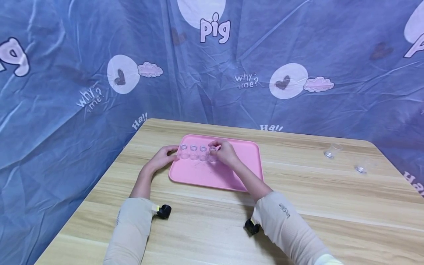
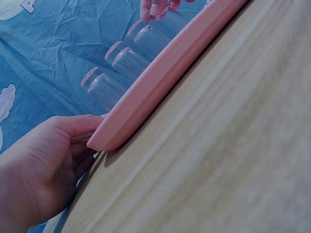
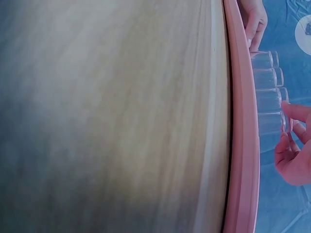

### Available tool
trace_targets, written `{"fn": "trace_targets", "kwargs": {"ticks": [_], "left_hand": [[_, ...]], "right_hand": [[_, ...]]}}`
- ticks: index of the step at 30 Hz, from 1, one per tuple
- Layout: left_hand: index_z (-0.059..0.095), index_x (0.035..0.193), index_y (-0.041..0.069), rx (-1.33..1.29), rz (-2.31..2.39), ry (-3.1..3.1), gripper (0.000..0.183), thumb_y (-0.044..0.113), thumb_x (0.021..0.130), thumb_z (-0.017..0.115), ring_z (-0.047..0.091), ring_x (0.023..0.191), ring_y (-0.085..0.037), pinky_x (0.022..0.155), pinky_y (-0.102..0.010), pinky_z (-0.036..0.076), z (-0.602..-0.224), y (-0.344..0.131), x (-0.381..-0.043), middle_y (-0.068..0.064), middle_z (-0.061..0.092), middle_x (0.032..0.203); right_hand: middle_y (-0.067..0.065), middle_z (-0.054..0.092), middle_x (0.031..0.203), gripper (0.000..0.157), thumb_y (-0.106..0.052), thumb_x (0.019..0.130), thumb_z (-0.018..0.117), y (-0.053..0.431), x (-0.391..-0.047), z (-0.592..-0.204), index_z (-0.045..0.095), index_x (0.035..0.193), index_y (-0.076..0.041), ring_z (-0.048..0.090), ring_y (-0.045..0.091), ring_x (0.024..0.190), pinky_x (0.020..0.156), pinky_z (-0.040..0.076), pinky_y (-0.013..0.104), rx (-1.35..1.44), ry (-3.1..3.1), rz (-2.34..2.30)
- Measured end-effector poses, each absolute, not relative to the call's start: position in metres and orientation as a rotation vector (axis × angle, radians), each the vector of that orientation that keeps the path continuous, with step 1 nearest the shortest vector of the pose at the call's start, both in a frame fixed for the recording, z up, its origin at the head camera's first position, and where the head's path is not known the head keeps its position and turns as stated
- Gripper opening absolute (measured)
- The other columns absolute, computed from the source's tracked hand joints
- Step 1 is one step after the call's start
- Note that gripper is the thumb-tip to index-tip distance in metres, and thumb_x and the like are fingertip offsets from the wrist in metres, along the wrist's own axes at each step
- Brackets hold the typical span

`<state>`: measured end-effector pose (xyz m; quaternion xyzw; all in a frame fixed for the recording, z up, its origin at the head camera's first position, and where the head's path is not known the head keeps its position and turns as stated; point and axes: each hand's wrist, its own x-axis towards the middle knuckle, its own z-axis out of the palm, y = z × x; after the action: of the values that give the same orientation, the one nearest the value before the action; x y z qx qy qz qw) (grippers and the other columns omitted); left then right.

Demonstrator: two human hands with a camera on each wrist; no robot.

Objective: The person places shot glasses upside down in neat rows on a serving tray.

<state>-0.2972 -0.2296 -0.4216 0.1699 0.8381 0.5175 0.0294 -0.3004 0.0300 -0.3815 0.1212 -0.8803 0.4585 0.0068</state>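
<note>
On the pink tray (image 1: 202, 174), the right hand's grip (image 1: 226, 152) pinches the end glass (image 3: 269, 124) of four clear, colourless ones lined in a row, the left hand's grip (image 1: 161, 158) clasping the tray's rim.

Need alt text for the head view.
A person's right hand pinches the rightmost of four clear cylindrical cups lined up on a pink rectangular tray; the left hand holds its left edge. Two more cups sit farther right.

Remotely, I'm viewing a smooth, plastic-looking tray (image 1: 245, 158) just inside six o'clock. On it, clear, glossy cups (image 2: 106, 92) are glinting. Nearer six, the table (image 1: 198, 232) is showing smooth wood grain. A creased cloth curtain (image 1: 205, 73) is hanging at twelve; fabric sleeves (image 1: 291, 228) are looking matt near five and seven.
</note>
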Motion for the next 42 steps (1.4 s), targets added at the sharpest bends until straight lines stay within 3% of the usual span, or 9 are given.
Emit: {"fn": "trace_targets", "kwargs": {"ticks": [7, 15, 21, 27, 42], "left_hand": [[0.046, 0.124, -0.015, 0.524, 1.618, 2.576, 0.046, -0.003, 0.082, 0.059, 0.036, 0.125, -0.038, 0.107, -0.042, 0.024, -0.424, -0.23, -0.298, -0.028, 0.044, 0.13], [0.046, 0.124, -0.016, 0.543, 1.6, 2.586, 0.045, -0.003, 0.082, 0.058, 0.036, 0.124, -0.039, 0.107, -0.042, 0.023, -0.424, -0.229, -0.299, -0.029, 0.045, 0.128], [0.045, 0.124, -0.017, 0.53, 1.615, 2.557, 0.045, -0.006, 0.083, 0.058, 0.034, 0.124, -0.04, 0.107, -0.044, 0.023, -0.414, -0.225, -0.294, -0.031, 0.043, 0.129], [0.043, 0.123, -0.02, 0.528, 1.61, 2.55, 0.044, -0.008, 0.082, 0.056, 0.033, 0.124, -0.044, 0.107, -0.047, 0.021, -0.395, -0.22, -0.279, -0.034, 0.041, 0.128], [0.043, 0.123, -0.019, 0.498, 1.557, 2.585, 0.043, -0.007, 0.083, 0.056, 0.032, 0.125, -0.043, 0.107, -0.047, 0.021, -0.393, -0.218, -0.276, -0.033, 0.041, 0.129]], "right_hand": [[0.004, 0.06, 0.084, 0.023, -0.002, 0.076, 0.066, 0.03, -0.301, -0.382, 0.068, 0.099, -0.006, 0.05, 0.014, 0.066, 0.052, 0.04, 0.023, 0.392, -2.766, 1.405], [0.01, 0.061, 0.106, 0.032, -0.008, 0.078, 0.069, 0.04, -0.3, -0.373, 0.065, 0.11, -0.006, 0.054, 0.02, 0.078, 0.063, 0.046, 0.028, 0.428, -2.764, 1.383], [0.013, 0.06, 0.111, 0.038, -0.01, 0.077, 0.072, 0.06, -0.299, -0.358, 0.063, 0.113, -0.003, 0.054, 0.023, 0.085, 0.07, 0.046, 0.031, 0.387, -2.743, 1.403], [0.016, 0.059, 0.111, 0.037, -0.011, 0.078, 0.071, 0.09, -0.299, -0.342, 0.062, 0.112, -0.002, 0.052, 0.022, 0.081, 0.064, 0.045, 0.028, 0.369, -2.718, 1.4], [0.019, 0.059, 0.108, 0.034, -0.014, 0.083, 0.067, 0.208, -0.293, -0.328, 0.06, 0.112, 0.002, 0.051, 0.016, 0.076, 0.059, 0.044, 0.022, 0.233, -2.681, 1.296]]}}
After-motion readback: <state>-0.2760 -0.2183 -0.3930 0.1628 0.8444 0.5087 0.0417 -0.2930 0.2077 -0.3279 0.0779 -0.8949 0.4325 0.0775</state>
